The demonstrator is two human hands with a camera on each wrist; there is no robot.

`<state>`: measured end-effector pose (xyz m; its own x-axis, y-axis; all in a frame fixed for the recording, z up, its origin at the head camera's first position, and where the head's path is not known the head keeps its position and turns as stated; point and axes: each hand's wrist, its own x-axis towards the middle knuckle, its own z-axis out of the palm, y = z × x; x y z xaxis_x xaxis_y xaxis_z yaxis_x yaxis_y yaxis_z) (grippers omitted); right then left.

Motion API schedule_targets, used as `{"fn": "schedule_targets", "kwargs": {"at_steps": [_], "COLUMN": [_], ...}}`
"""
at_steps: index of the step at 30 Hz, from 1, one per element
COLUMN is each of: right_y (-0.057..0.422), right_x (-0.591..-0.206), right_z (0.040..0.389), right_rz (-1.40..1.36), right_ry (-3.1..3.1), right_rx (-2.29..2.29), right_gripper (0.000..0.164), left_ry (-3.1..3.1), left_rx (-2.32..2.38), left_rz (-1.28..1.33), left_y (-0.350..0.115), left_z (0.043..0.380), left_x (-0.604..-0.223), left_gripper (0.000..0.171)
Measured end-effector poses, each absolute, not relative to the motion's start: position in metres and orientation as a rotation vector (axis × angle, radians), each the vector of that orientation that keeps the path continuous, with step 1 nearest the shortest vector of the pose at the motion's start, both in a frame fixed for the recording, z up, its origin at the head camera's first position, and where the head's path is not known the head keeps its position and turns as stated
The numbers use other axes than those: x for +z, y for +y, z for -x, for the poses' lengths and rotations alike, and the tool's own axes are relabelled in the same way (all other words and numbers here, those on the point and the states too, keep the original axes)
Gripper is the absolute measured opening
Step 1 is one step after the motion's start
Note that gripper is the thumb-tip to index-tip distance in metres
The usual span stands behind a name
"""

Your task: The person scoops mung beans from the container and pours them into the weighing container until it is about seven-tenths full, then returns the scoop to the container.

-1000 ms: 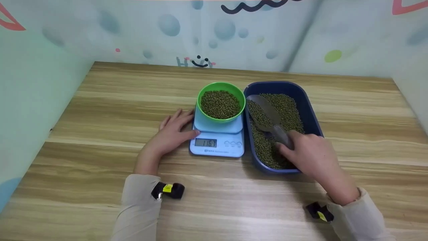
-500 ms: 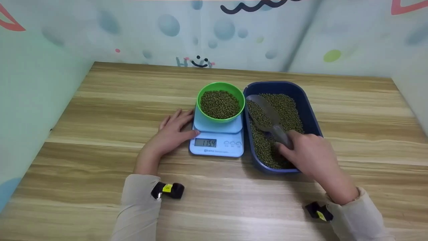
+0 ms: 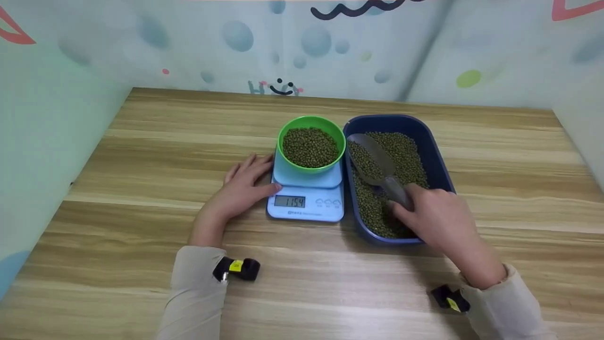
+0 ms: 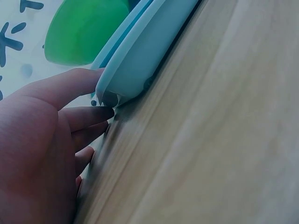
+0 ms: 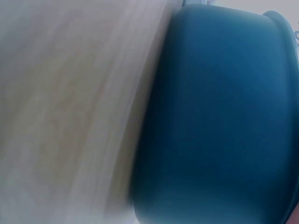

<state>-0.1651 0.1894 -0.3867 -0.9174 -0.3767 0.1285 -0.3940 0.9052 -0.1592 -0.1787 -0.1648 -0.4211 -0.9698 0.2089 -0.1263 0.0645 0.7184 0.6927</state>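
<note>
In the head view, a green bowl [image 3: 311, 170] of small round mung beans stands on a pale blue kitchen scale [image 3: 311, 215], whose display [image 3: 290, 201] seems to read 115.4. My left hand [image 3: 238, 191] rests at the scale's left side, fingers extended and thumb over its edge. The left wrist view shows that thumb [image 4: 74, 86] against the scale's casing [image 4: 145, 53]. My right hand [image 3: 443, 219] grips the handle of a greyish see-through scoop [image 3: 383, 158] with beans in it. The scoop lies over the beans in a dark blue tub [image 3: 394, 122].
The tub stands close against the right side of the scale and bowl. All of it is on a wood-grain table [image 3: 188, 127], with a printed curtain [image 3: 198, 52] along the back. In the right wrist view the tub's outer wall [image 5: 219, 116] covers most of the right side.
The scale's reading has dropped from about 116.7 to 115.4. Both hands, the scoop, the bowl and the tub have stayed in place.
</note>
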Motion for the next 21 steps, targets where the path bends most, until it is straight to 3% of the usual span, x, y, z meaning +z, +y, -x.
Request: {"fn": "schedule_targets", "kwargs": {"at_steps": [21], "right_y": [0.1894], "right_x": [-0.3867], "right_z": [0.1647], "right_rz": [-0.588], "right_ry": [-2.964], "right_rx": [0.295], "right_gripper": [0.033], "left_ry": [2.726], "left_rx": [1.099], "left_rz": [-0.224], "left_y": [-0.1642], "left_z": [0.1764], "left_x": [-0.4195], "left_gripper": [0.065]}}
